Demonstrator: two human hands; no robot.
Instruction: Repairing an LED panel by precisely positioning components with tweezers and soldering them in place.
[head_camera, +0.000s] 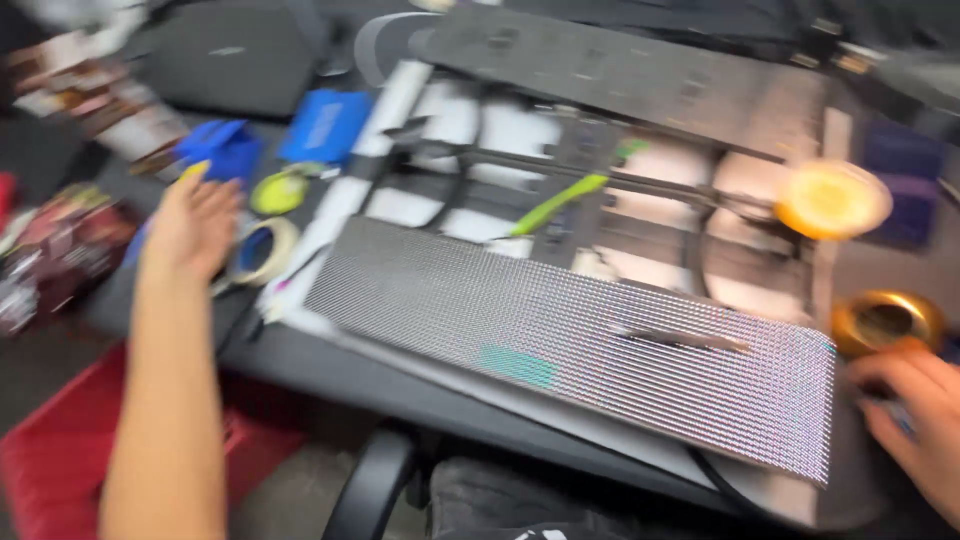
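a blurred view from above of a cluttered dark worktable. the person's left hand reaches out over the left end of the table, palm down, fingers loosely spread and holding nothing. just beside its fingertips lies a pale roll of tape, and a little beyond that a yellow-green round tape measure. a crumpled blue cloth and a flat blue rectangular pouch sit further back.

in the middle of the table lies a long grey rectangular panel covered in a fine grid of tiny dots, tilted so its right end comes nearer the camera. a slim dark tool rests on top of it, towards the right.

the right hand is at the lower right edge, just beside the panel's right end, fingers curled; a bluish object shows under them, but blur hides whether they grip it. a gold-coloured round ring sits just behind this hand, and an orange round disc further back.

a red plastic crate stands below the table at lower left.
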